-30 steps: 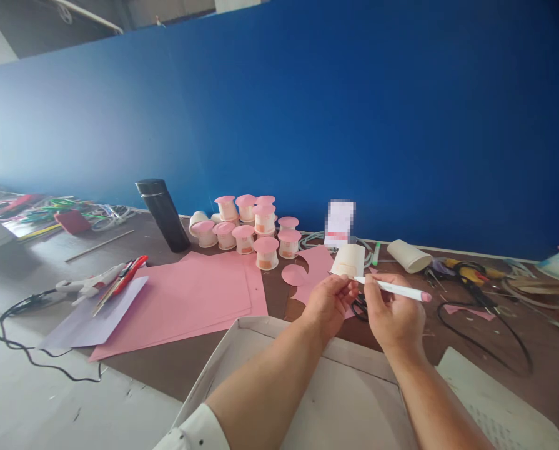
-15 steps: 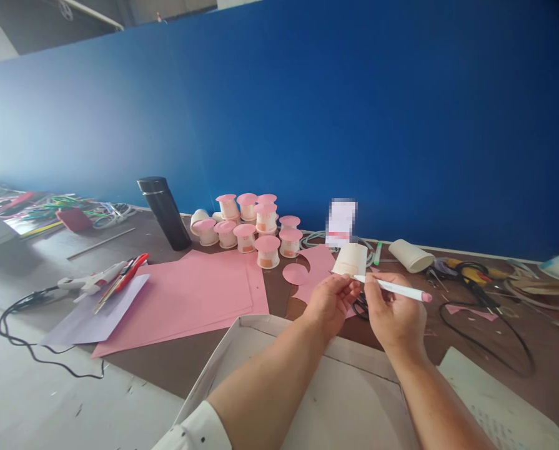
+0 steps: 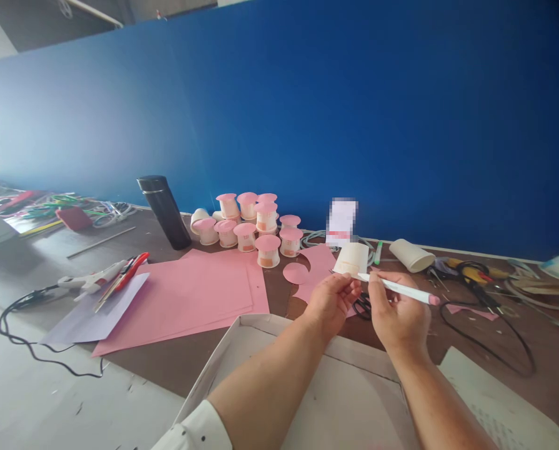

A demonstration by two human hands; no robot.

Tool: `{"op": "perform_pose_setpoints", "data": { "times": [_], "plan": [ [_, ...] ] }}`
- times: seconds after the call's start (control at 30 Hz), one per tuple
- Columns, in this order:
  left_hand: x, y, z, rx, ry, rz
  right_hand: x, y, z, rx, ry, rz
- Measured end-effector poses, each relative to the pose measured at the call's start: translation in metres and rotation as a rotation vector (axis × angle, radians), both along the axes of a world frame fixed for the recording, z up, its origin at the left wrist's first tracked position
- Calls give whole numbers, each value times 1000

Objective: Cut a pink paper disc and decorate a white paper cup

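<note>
My left hand [image 3: 328, 301] is closed round a small white paper cup [image 3: 353, 257], held tilted above the table. My right hand [image 3: 396, 314] grips a white pen with a pink end [image 3: 403, 291], and its tip touches the cup's side. Both hands hover over the brown table, just beyond an open white cardboard box [image 3: 242, 350]. A pink paper disc [image 3: 295, 273] lies on the table left of my left hand.
Pink paper sheets [image 3: 190, 297] lie at centre left, with a cluster of pink-topped cups [image 3: 253, 226] and a black flask [image 3: 164, 212] behind. A glue gun [image 3: 89, 281] and red scissors [image 3: 124, 275] rest left. Another white cup [image 3: 410, 255], black cables [image 3: 489, 325] and tools lie right.
Both hands stay at the cup with the pen; they have shifted only slightly up and right. Nothing else has moved.
</note>
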State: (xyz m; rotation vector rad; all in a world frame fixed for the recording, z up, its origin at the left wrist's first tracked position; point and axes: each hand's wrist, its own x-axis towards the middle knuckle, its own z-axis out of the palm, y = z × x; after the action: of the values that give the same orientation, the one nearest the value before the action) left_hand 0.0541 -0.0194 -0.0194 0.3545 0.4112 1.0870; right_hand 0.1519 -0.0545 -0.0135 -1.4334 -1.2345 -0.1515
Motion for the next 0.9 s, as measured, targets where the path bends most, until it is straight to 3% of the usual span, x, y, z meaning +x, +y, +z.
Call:
{"op": "perform_pose_setpoints", "data": {
  "times": [0.9],
  "plan": [
    [0,1,1,-78,27,-22,3,0,-1,9,-5,-12]
  ]
}}
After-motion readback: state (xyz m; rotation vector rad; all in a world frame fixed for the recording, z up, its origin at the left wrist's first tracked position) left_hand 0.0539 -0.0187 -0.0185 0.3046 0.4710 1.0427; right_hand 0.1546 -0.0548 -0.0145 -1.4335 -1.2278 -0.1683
